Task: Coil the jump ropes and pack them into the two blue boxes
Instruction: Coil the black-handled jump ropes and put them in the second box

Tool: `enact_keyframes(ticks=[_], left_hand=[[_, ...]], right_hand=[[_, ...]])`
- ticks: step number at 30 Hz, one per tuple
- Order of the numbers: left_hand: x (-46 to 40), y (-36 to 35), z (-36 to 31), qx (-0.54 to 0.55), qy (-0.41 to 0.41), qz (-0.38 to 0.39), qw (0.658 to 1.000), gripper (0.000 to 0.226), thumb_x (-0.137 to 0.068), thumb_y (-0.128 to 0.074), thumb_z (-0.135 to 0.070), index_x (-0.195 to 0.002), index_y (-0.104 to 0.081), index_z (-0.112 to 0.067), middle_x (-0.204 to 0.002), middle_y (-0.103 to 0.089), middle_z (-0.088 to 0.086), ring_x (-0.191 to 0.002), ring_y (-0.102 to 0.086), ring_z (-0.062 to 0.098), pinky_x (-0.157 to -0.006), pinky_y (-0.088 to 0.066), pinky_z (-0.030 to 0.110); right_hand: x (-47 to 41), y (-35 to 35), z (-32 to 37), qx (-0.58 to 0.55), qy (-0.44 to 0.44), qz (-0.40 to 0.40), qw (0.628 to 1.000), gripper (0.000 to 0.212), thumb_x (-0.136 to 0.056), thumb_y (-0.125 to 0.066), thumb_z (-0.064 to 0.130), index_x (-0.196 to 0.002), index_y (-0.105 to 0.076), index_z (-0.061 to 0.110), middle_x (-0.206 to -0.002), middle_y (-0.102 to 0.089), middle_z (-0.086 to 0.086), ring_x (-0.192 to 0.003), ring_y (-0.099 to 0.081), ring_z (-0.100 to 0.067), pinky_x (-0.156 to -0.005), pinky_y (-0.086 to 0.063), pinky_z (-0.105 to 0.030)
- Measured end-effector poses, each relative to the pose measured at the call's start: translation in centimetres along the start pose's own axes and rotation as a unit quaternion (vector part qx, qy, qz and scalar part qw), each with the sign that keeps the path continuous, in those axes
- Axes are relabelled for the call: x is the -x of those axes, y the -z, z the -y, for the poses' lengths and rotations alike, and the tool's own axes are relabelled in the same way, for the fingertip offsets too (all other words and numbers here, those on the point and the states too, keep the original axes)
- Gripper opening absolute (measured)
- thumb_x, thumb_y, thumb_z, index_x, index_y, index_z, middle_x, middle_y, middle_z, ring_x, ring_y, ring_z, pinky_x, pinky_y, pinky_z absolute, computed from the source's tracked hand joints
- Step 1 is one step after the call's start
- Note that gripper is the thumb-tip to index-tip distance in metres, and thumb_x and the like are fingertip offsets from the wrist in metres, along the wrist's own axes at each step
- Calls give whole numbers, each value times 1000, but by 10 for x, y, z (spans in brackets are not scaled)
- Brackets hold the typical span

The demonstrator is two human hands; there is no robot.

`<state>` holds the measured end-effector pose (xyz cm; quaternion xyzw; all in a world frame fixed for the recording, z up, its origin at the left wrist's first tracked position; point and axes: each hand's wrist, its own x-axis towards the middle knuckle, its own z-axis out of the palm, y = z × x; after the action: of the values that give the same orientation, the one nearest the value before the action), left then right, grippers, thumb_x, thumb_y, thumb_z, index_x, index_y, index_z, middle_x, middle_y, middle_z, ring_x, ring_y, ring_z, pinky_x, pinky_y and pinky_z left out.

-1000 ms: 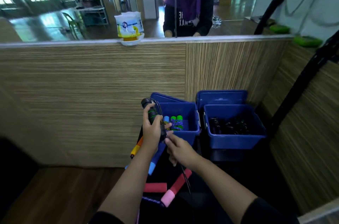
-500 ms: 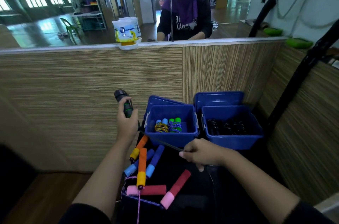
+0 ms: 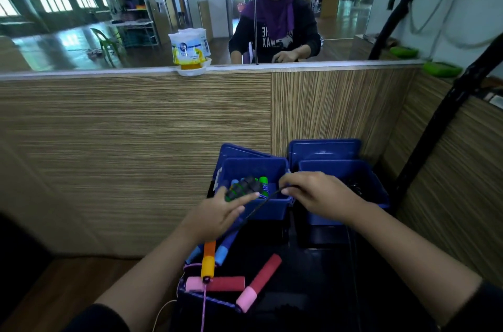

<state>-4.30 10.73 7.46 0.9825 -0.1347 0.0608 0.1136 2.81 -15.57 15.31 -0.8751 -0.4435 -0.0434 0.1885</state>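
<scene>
My left hand (image 3: 217,212) held the black-and-green jump rope handles (image 3: 243,188) over the front rim of the left blue box (image 3: 268,206), fingers partly extended along them. My right hand (image 3: 313,191) pinched the black cord (image 3: 258,209) above the gap between that box and the right blue box (image 3: 381,195). Both boxes sat tight against the wood-panel wall (image 3: 136,154). Pink handles (image 3: 215,284) lay near me on the black surface.

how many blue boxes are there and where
2. The left blue box stands ahead of the left hand, rope handles inside; the right blue box sits beside it, partly behind the right hand. More may be hidden out of frame.
</scene>
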Motion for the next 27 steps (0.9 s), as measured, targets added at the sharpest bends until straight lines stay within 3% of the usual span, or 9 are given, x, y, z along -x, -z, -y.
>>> enact_keyframes(ticks=[4, 9, 12, 15, 18, 22, 23, 25, 27], left_hand=[[5, -7, -31, 23, -75, 9, 997, 51, -94, -1, -57, -141, 18, -54, -108, -50, 8, -76, -57, 27, -69, -49, 41], [11, -1, -60, 120, -114, -49, 985, 65, -100, -28, -46, -150, 12, -33, -105, -56, 5, -84, -56, 19, -75, -48, 39], [8, 10, -70, 82, -141, -88, 983, 72, -96, -36, -59, -153, -2, -32, -116, -47, 2, -86, -54, 14, -74, -47, 28], [2, 22, -71, 138, -113, -159, 971, 65, -96, -41, -54, -150, -29, -19, -116, -48, 1, -92, -56, 13, -80, -47, 26], [-6, 33, -67, 210, -47, -235, 948, 57, -95, -43, -50, -139, -41, -15, -121, -53, 0, -109, -53, 9, -93, -43, 25], [-24, 39, -50, 213, 63, -357, 907, 54, -94, -42, -46, -131, -49, -8, -124, -57, 4, -115, -52, 10, -97, -36, 13], [-27, 40, -41, 212, 101, -377, 896, 55, -94, -40, -48, -130, -51, -8, -122, -58, 6, -114, -53, 13, -95, -36, 15], [-28, 40, -24, 197, 180, -384, 884, 56, -95, -40, -51, -132, -50, -10, -120, -57, 8, -110, -55, 20, -88, -38, 22], [-22, 32, -10, 134, 248, -342, 896, 62, -93, -35, -57, -135, -47, -13, -119, -55, 9, -105, -57, 26, -80, -43, 31]], right_hand=[[-15, 3, -10, -46, 10, 4, 999, 15, -95, -49, 36, -105, -59, 32, -94, -57, 16, -87, -55, -6, -74, -49, -34], [-26, -7, -29, -189, -30, 21, 981, 15, -92, -60, 25, -103, -69, 20, -94, -65, 15, -89, -60, 2, -80, -46, -18], [-30, -18, -31, -321, -79, 45, 943, 18, -88, -63, 20, -103, -71, 14, -99, -71, 5, -95, -65, -8, -86, -49, -26], [-30, -36, -33, -436, -142, 80, 885, 16, -89, -56, -1, -89, -70, 8, -83, -70, -15, -71, -63, -23, -68, -47, -38], [-19, -53, 0, -492, -204, 84, 842, 30, -99, -44, 16, -71, -56, 12, -62, -50, -11, -47, -47, -12, -52, -47, -29], [-5, -87, 54, -543, -209, 104, 807, 29, -102, -36, 33, -97, -62, 21, -55, -47, -2, -50, -56, -15, -46, -50, -21], [-2, -96, 61, -527, -204, 117, 817, 27, -102, -35, 31, -102, -60, 18, -54, -47, 0, -53, -59, -17, -48, -52, -24], [5, -111, 67, -425, -158, 112, 884, 22, -102, -39, 22, -108, -56, 9, -57, -50, 3, -55, -58, -12, -54, -50, -21], [7, -110, 70, -315, -103, 67, 941, 19, -98, -45, 18, -106, -57, 6, -66, -54, 3, -56, -51, -3, -60, -40, -12]])
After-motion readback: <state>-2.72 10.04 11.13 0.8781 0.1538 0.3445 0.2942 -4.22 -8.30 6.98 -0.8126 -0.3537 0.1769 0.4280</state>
